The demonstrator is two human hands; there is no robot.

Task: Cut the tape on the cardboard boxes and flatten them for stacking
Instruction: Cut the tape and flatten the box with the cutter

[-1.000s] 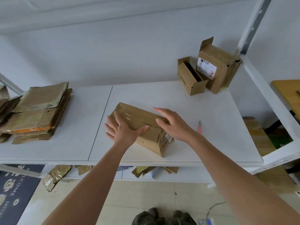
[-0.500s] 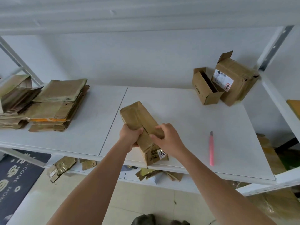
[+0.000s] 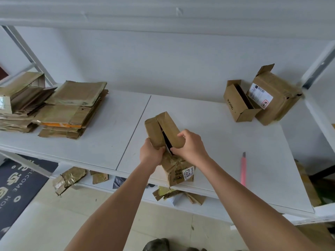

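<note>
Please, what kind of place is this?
Probably a storeroom or packing area. White metal shelving bears a pile of flattened cartons, two opened shipping boxes and a pink utility knife, above a tiled floor.

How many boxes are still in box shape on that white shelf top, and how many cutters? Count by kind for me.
Unflattened boxes: 3: box in hands, small open box, labelled box
Pink cutters: 1
Total: 4
The flattened stacks hold too many overlapping pieces to count.
</note>
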